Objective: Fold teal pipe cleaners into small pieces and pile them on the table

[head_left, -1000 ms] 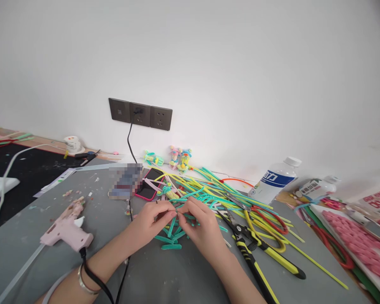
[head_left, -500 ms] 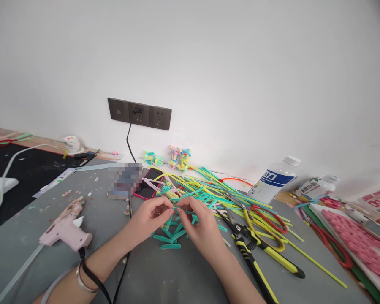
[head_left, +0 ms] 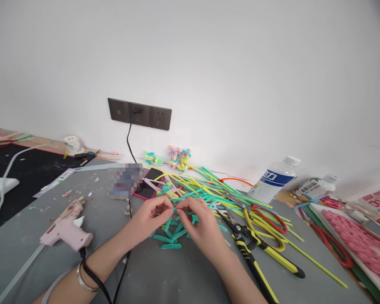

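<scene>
My left hand (head_left: 153, 214) and my right hand (head_left: 199, 217) meet fingertip to fingertip over the table. Both pinch a small piece of teal pipe cleaner (head_left: 175, 208), mostly covered by the fingers. Just below lie several short teal pipe cleaner pieces (head_left: 171, 246) in a loose heap. Behind the hands, long yellow and teal pipe cleaners (head_left: 205, 185) spread to the right. A small pipe cleaner figure (head_left: 167, 189) with pink strands lies close beyond the left fingers.
A pink glue gun (head_left: 66, 230) lies at left, its black cord passing my left wrist. Wire pliers (head_left: 245, 236) and red-handled scissors (head_left: 266, 215) lie at right, near a white bottle (head_left: 272, 179). Finished figures (head_left: 180, 158) stand by the wall. A phone (head_left: 148, 183) lies behind.
</scene>
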{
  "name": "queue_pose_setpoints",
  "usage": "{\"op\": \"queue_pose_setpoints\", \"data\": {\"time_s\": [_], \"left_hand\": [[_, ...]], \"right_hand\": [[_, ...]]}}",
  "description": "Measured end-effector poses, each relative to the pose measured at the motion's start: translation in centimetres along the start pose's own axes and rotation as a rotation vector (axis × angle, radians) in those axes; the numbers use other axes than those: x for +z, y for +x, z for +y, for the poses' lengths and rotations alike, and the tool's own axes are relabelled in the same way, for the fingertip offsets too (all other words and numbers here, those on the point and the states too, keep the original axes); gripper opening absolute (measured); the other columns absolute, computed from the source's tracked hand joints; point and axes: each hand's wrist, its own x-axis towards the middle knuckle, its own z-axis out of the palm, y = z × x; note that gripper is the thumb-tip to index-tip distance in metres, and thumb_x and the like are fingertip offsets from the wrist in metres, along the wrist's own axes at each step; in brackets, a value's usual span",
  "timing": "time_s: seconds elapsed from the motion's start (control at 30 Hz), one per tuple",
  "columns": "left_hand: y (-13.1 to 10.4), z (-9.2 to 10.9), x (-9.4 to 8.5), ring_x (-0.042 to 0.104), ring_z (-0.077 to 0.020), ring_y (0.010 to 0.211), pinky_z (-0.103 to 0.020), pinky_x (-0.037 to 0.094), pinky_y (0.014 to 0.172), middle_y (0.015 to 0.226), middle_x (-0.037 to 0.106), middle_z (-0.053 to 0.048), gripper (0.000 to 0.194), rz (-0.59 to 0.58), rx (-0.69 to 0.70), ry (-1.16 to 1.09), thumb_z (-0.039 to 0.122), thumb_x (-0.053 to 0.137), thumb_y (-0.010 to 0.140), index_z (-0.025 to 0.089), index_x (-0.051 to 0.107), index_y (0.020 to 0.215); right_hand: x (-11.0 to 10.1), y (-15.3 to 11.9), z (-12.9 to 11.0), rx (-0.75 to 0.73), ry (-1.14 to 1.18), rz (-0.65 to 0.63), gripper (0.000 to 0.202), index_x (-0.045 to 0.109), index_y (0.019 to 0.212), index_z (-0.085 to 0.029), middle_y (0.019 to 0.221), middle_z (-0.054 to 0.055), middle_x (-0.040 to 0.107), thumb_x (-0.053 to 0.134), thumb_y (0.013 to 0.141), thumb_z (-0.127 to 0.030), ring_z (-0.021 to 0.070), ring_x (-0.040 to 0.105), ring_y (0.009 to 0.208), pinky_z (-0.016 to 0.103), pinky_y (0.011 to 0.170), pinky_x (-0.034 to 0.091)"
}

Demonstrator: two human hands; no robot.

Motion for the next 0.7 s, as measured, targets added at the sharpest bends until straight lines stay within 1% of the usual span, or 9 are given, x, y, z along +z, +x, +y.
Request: {"op": "queue_pose_setpoints", "data": {"time_s": [0.23,0.37,0.47,0.57,0.7], "left_hand": [[-0.07,0.33,-0.11,0.039,-0.0123,0.060,-0.023,0.032,0.055,0.067,0.042,0.004,0.024,0.081,0.042,0.009,0.035,0.056,0.089,0.019,0.052,0.071],[-0.15,0.29,-0.18,0.042,-0.0128,0.061,-0.023,0.035,0.057,0.068,0.045,0.003,0.025,0.126,0.058,-0.015,0.035,0.058,0.089,0.018,0.054,0.071],[-0.12,0.19,-0.24,0.046,-0.0135,0.061,-0.024,0.038,0.058,0.067,0.047,0.003,0.027,0.155,0.064,-0.050,0.038,0.060,0.089,0.018,0.056,0.071],[-0.08,0.09,-0.28,0.048,-0.0138,0.061,-0.024,0.041,0.058,0.065,0.049,0.004,0.029,0.177,0.057,-0.074,0.041,0.061,0.088,0.018,0.058,0.072],[-0.06,-0.08,-0.38,0.051,-0.0136,0.061,-0.024,0.041,0.060,0.065,0.053,0.003,0.027,0.228,0.062,-0.075,0.039,0.061,0.089,0.018,0.059,0.072]], "right_hand": [[0.28,-0.10,-0.07,0.023,0.081,-0.004,0.013,0.061,0.095,-0.022,0.077,0.002,0.071,0.052,0.094,-0.013,0.0169,0.062,0.067,0.029,0.067,0.047],[0.35,-0.02,-0.30,0.026,0.187,-0.030,0.015,0.060,0.098,-0.022,0.075,0.001,0.074,0.050,0.096,-0.012,0.0166,0.068,0.066,0.029,0.067,0.050],[0.48,-0.04,-0.47,0.032,0.244,-0.050,0.013,0.060,0.101,-0.023,0.074,0.002,0.076,0.050,0.097,-0.015,0.0170,0.070,0.063,0.030,0.066,0.050],[0.63,-0.17,-0.47,0.036,0.233,-0.050,0.013,0.060,0.102,-0.023,0.074,0.002,0.077,0.050,0.098,-0.016,0.0181,0.070,0.063,0.032,0.070,0.051],[0.70,-0.33,-0.36,0.005,0.165,-0.028,0.013,0.061,0.102,-0.023,0.073,0.000,0.078,0.052,0.097,-0.014,0.0191,0.069,0.067,0.035,0.078,0.048]]}}
